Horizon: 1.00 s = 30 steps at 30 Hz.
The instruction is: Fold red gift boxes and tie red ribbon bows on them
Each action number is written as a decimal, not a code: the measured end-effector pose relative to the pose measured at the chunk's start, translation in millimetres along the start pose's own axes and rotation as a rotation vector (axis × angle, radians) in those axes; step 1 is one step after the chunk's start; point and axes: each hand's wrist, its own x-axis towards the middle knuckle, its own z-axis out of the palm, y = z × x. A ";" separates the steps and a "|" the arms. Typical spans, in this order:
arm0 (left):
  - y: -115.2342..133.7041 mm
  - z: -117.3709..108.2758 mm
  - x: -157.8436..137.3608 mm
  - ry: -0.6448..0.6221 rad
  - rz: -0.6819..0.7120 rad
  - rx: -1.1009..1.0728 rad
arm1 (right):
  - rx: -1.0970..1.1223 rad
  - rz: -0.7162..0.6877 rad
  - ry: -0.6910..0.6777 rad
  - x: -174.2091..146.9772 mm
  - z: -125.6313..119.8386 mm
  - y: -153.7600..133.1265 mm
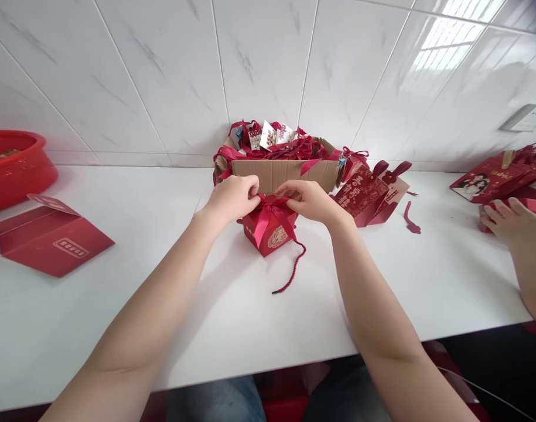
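A small red gift box (255, 232) with a gold pattern stands on the white table in front of me. Across its top lies a red ribbon bow (272, 212), its tails hanging down the front. My left hand (236, 198) pinches the bow's left loop. At the other side, my right hand (309, 199) has its fingers closed on the right loop. A dark red twisted cord (295, 269) trails from the box onto the table.
Behind stands a cardboard box (280, 172) full of ribbons and tags. Red gift bags (368, 196) stand to its right, near a loose strap (410, 220). At left are a red basin (24, 170) and an unfolded carton (65, 237). Another person's hand (509, 220) is far right.
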 end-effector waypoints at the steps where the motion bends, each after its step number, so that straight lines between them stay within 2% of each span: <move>1: -1.5 0.4 0.5 -0.001 -0.013 0.015 | 0.012 -0.036 0.015 0.3 0.7 1.3; 5: -6.4 3.1 2.6 -0.030 -0.026 0.063 | -0.036 -0.189 0.041 1.6 2.8 3.9; 17: -15.2 7.6 4.7 -0.012 0.054 -0.013 | -0.086 -0.147 -0.041 2.8 5.6 9.0; 22: -14.9 10.0 5.9 -0.025 0.042 -0.061 | -0.090 -0.122 -0.052 2.0 4.7 7.0; 30: -14.9 14.5 7.6 0.024 0.105 -0.042 | -0.096 -0.114 -0.041 1.9 3.7 7.8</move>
